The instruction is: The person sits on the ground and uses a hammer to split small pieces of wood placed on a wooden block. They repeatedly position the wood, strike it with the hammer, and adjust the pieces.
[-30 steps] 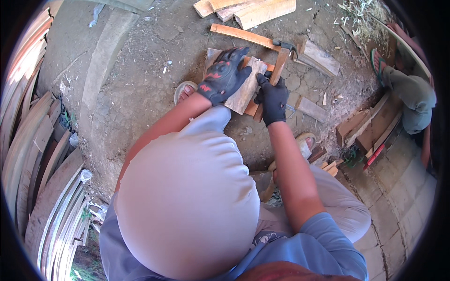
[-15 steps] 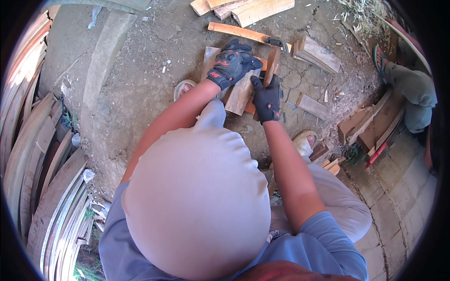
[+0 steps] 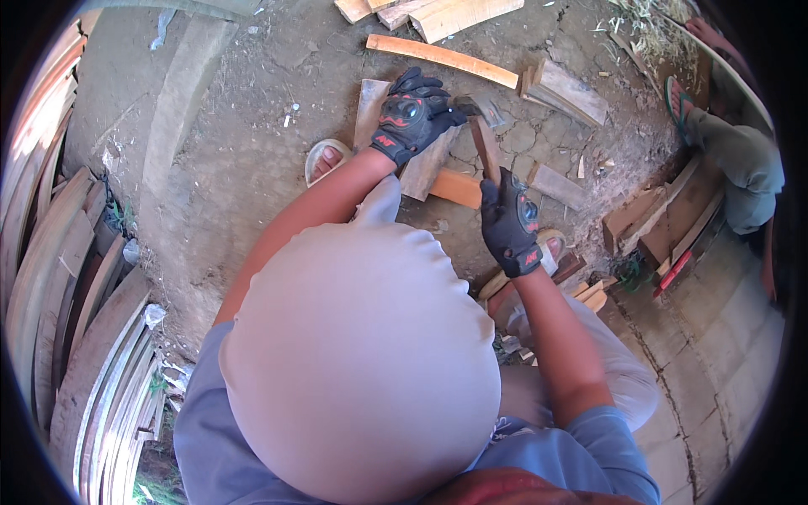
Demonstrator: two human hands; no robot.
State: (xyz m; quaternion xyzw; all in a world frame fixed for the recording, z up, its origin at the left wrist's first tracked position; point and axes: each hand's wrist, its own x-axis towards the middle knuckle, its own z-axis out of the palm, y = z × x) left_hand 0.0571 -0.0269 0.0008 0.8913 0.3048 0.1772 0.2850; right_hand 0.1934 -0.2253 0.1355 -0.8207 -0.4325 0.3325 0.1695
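Bare earth [image 3: 244,143] beside grey paving [image 3: 715,337]

The earth is brown and cracked right of centre; the paving, lined with dark joints, spans the lower right; dry straw [image 3: 648,25] lies at upper right; a stack of long boards [image 3: 50,278] lines the left edge, green weeds [image 3: 122,217] beside it; bright light strikes parts of the stack, while the earth lies in shade.

PASS: dirt [image 3: 244,160] left of left foot [image 3: 326,162] | BLOCK: hammer [image 3: 486,147] centre | curved strip [image 3: 442,58] ahead | wood stack [image 3: 568,93] right

Short red lettering [image 3: 385,140] stands on the left glove [image 3: 411,116] and right glove [image 3: 510,220], near the wrists
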